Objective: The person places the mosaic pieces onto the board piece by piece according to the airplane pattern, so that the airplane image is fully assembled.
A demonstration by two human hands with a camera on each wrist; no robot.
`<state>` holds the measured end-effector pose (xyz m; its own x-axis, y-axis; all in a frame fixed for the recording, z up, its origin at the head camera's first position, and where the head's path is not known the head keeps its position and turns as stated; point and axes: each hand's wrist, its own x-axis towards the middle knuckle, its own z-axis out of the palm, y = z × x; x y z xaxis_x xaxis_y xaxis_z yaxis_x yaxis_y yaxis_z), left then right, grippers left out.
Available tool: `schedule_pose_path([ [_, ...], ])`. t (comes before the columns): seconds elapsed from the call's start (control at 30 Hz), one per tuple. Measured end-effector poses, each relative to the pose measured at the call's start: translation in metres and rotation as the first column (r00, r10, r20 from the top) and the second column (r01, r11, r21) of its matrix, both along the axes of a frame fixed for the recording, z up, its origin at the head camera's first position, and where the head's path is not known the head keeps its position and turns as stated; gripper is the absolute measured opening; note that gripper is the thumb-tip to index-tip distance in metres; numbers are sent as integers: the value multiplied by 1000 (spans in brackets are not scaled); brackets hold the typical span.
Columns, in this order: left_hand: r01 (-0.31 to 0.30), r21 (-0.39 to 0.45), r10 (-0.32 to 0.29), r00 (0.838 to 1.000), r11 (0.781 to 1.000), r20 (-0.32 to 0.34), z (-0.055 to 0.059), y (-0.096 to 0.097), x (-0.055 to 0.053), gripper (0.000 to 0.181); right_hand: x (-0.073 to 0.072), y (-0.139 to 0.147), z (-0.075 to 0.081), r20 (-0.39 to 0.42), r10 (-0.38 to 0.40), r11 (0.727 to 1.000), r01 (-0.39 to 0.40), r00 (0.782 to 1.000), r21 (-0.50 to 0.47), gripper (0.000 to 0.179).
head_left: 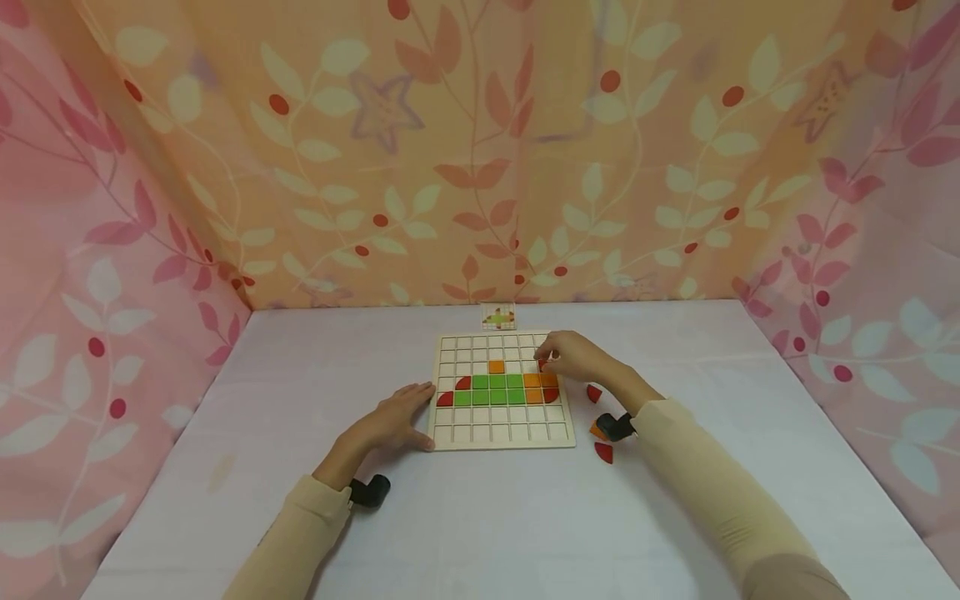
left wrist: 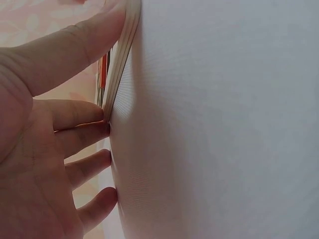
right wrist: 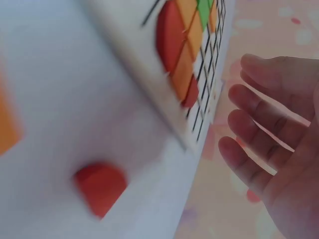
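Note:
A square wooden grid board (head_left: 501, 435) lies flat on the table. Two rows of green tiles (head_left: 497, 388) cross its middle, with red rounded tiles at the ends and orange tiles (head_left: 533, 388) on the right. One orange square (head_left: 496, 367) sits above the green rows. My left hand (head_left: 392, 421) touches the board's left edge, its thumb and fingers spread along the rim (left wrist: 121, 64). Over the upper right squares hovers my right hand (head_left: 577, 358), fingers slightly bent with nothing between them. Just under those fingertips, a red tile (right wrist: 191, 93) lies on the board.
Right of the board lie loose pieces: a red rounded one (head_left: 594, 393), an orange one (head_left: 597, 430) partly hidden by the wrist camera (head_left: 617, 427), and another red one (head_left: 603, 452). A small pattern card (head_left: 498, 317) stands behind the board. Floral curtains (head_left: 480, 150) surround the table.

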<state>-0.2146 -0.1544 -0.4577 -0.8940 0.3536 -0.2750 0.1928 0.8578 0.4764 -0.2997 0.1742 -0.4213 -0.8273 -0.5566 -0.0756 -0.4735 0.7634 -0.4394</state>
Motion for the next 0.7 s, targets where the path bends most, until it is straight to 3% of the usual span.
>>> schedule_pose_path([
  [0.53, 6, 0, -6, 1000, 1000, -13, -2, -1, 0, 95, 29, 57, -19, 106, -111, 993, 115, 988, -34, 18],
  [0.7, 3, 2, -3, 1000, 1000, -14, -2, 0, 1, 95, 31, 69, -26, 82, -122, 992, 125, 989, -30, 16],
])
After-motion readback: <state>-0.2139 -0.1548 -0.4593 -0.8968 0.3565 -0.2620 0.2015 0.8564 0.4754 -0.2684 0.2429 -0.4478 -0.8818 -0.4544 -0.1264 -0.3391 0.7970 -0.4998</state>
